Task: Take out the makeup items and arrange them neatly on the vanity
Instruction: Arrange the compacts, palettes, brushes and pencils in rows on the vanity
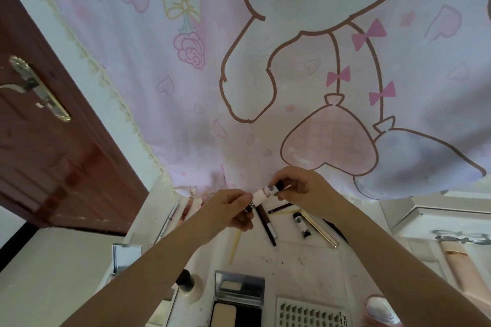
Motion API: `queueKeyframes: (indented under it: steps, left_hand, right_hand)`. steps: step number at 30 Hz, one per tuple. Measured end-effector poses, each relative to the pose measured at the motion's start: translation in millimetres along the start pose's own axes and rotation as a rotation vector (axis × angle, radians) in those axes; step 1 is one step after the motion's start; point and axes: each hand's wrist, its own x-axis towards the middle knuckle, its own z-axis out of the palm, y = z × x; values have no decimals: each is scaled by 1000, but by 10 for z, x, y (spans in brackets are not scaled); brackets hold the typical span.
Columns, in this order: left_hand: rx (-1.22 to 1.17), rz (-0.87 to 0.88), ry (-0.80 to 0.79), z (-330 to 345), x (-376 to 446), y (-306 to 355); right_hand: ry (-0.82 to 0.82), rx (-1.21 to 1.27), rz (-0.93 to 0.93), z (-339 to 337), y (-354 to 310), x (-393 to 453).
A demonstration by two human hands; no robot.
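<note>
Both hands hold one small white makeup tube [265, 192] with a dark cap, above the far part of the white vanity top [313, 271]. My left hand [231, 210] grips its lower end. My right hand [303, 188] pinches the capped end. Below them on the vanity lie a dark pencil [267, 225], a thin yellow stick [235, 245], a small black-and-white tube [301, 224] and a gold pen [320, 228]. An open powder compact [237, 297] and a tray of false lashes [310, 314] sit near the front edge.
A pink cartoon curtain [265, 61] hangs behind the vanity. A brown door [47, 141] with a brass handle stands at the left. A round bottle [190, 287] sits beside the compact, a silver pen [167, 220] lies at the left, and a pink jar [381, 310] at the right.
</note>
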Motion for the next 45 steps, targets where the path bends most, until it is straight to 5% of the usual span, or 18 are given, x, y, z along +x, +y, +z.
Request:
queueKeyframes:
  steps: [11,17,24,35,45]
  left_hand:
    - [178,-45,-187,-223,52,-181]
    - [133,-80,-23,-521,186,-489]
    - [236,-97,338,-769,378,-1037]
    - [617,-243,388,-559,726,-1503]
    - [747,-317,344,-565,798,-1606]
  right_hand:
    - [-87,-26,52,142,144,116]
    - [-3,-155,203,278,487,187]
    - [-233,-454,283,741,1024,93]
    - [-528,-742,300,1347,1514,7]
    - [-508,-670,269,1351,1635,-33]
